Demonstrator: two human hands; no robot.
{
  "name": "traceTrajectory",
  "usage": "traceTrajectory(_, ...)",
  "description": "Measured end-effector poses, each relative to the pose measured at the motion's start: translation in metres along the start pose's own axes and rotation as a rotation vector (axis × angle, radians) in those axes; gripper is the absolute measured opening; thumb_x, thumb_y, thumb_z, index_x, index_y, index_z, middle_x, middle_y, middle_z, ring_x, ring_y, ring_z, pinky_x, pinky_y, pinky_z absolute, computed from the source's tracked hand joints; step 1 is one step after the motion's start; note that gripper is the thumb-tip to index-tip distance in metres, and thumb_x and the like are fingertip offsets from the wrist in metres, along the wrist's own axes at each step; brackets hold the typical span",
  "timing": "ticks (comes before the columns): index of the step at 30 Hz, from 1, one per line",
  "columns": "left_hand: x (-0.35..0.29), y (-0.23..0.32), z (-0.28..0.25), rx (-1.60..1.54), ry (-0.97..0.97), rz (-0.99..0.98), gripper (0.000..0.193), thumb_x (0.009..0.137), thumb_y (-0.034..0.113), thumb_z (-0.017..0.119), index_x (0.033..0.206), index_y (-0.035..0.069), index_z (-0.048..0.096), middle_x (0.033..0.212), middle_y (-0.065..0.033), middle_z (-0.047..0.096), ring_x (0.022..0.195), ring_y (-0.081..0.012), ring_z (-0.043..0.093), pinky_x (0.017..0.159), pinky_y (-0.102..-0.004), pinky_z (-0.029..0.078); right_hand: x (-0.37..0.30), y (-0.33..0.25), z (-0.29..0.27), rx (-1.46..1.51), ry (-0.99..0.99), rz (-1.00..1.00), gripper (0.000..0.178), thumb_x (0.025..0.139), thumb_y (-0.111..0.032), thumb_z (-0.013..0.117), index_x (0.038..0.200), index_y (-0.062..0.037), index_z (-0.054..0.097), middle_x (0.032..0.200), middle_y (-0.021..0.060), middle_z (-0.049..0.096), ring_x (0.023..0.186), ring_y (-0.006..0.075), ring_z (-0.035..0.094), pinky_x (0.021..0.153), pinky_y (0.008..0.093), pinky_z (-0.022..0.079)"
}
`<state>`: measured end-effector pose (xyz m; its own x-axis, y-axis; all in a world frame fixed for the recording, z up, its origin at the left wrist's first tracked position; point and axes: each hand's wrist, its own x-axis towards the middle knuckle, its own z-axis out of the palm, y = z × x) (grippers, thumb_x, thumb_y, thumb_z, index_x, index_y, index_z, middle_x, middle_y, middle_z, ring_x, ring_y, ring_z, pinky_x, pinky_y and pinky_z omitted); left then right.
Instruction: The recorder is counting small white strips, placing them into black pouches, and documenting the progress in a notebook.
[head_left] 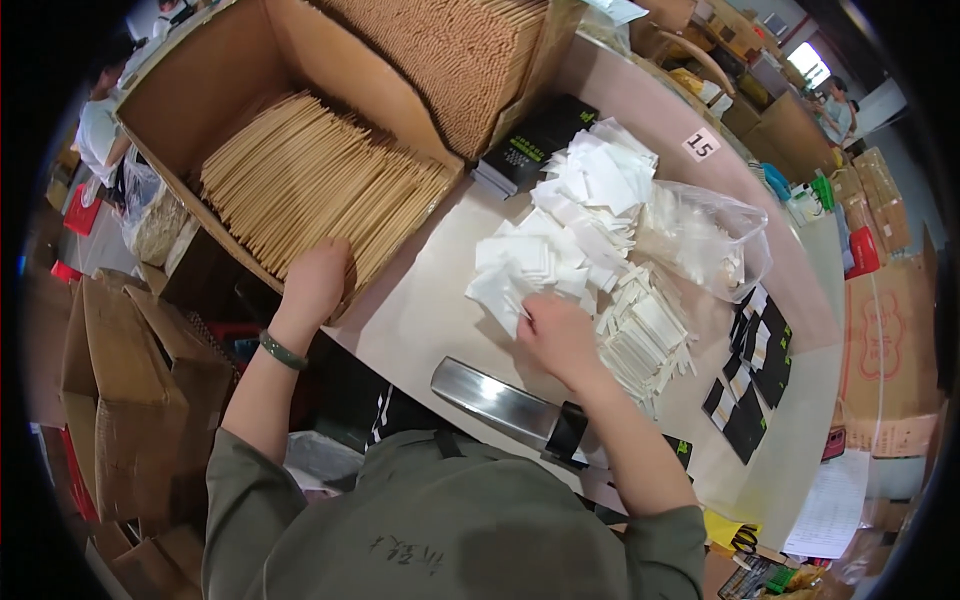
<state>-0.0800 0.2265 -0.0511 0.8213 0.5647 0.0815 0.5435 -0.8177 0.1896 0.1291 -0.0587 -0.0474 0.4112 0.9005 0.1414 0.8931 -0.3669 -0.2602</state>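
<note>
My left hand (pixel 318 275), with a green bangle (pixel 283 350) at its wrist, reaches over the near edge of an open cardboard box (pixel 215 75). Its fingers curl down onto the near ends of thin wooden sticks (pixel 320 175) lying in rows inside; the fingertips are partly hidden. Over the table my right hand (pixel 560 335) is closed, pinching the corner of a white folded paper napkin (pixel 497 295) between thumb and finger. That napkin lies at the near left side of a loose heap of white napkins (pixel 600 165). Beside the hand, smaller off-white flat packets (pixel 645 335) are piled.
A second box section of upright sticks (pixel 450 50) stands behind. Black packets (pixel 515 150) lie by it, and more black sleeves (pixel 750 370) spread right. A clear plastic bag (pixel 710 240) rests beyond the napkins. A curved metal strip (pixel 495 395) sits at the table's near edge.
</note>
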Motion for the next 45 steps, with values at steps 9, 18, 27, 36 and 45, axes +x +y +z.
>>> traceTrajectory(9, -0.021, 0.021, 0.003, -0.328, 0.488, -0.161, 0.028, 0.092, -0.002, 0.048, 0.119, 0.000, 0.055, 0.101, -0.0199, 0.061, 0.091, -0.0380, 0.060, 0.081, -0.0425, 0.049, -0.081, -0.039, -0.048, 0.060, -0.550, -0.017, 0.009, 0.083, -0.012, 0.064, 0.091, -0.0076, 0.064, 0.085, 0.0107, 0.061, 0.081, 0.0352, 0.063, 0.069, 0.0446, 0.051)
traceTrajectory(18, -0.012, 0.047, -0.008, -0.568, 0.447, -0.067, 0.016, 0.096, 0.007, 0.057, 0.108, -0.002, 0.063, 0.094, -0.0129, 0.063, 0.085, -0.0217, 0.060, 0.077, -0.0306, 0.048, -0.096, -0.063, -0.037, 0.245, -0.281, 0.145, 0.013, 0.086, -0.013, 0.067, 0.093, -0.0041, 0.060, 0.091, 0.0129, 0.059, 0.080, 0.0324, 0.063, 0.072, 0.0430, 0.051)
traceTrajectory(27, -0.051, 0.082, 0.003, -1.046, -0.845, 0.094, 0.009, 0.089, 0.006, 0.070, 0.092, -0.001, 0.067, 0.084, -0.0003, 0.065, 0.079, -0.0081, 0.058, 0.072, -0.0249, 0.049, -0.148, -0.028, -0.063, 0.181, -0.110, -0.002, 0.029, 0.071, -0.014, 0.080, 0.085, -0.0017, 0.057, 0.126, 0.0214, 0.056, 0.112, 0.0398, 0.054, 0.098, 0.0494, 0.043)
traceTrajectory(36, -0.062, 0.181, 0.039, -0.855, -0.294, 0.401, 0.017, 0.079, 0.009, 0.076, 0.091, 0.003, 0.067, 0.088, -0.0092, 0.059, 0.080, -0.0255, 0.062, 0.070, -0.0364, 0.051, -0.134, -0.024, -0.043, 0.229, -0.007, 0.018, 0.039, 0.069, -0.019, 0.081, 0.093, -0.0002, 0.058, 0.130, 0.0259, 0.052, 0.117, 0.0421, 0.051, 0.099, 0.0491, 0.043)
traceTrajectory(45, -0.068, 0.175, 0.062, -0.836, -0.304, 0.016, 0.015, 0.077, 0.009, 0.076, 0.090, 0.002, 0.072, 0.080, -0.0121, 0.071, 0.072, -0.0228, 0.070, 0.068, -0.0328, 0.055, -0.152, -0.022, -0.007, 0.249, 0.070, -0.011, 0.041, 0.070, -0.018, 0.079, 0.096, -0.0011, 0.053, 0.125, 0.0240, 0.052, 0.111, 0.0411, 0.056, 0.095, 0.0457, 0.047)
